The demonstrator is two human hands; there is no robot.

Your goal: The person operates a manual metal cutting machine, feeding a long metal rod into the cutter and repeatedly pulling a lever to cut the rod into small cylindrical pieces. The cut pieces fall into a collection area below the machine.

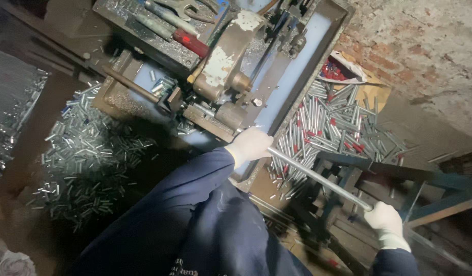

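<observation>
A long metal tube (320,179) runs aslant from the cutting machine (231,76) toward the lower right, held at both ends. The left hand (250,145), in a white glove, has its fingers closed around the tube's end at the machine's tray. The right hand (385,221), also gloved, grips the far end. Beside the tube lies a pile of cut tubes with red caps (333,128); a heap of short silver pieces (85,158) covers the floor at left.
</observation>
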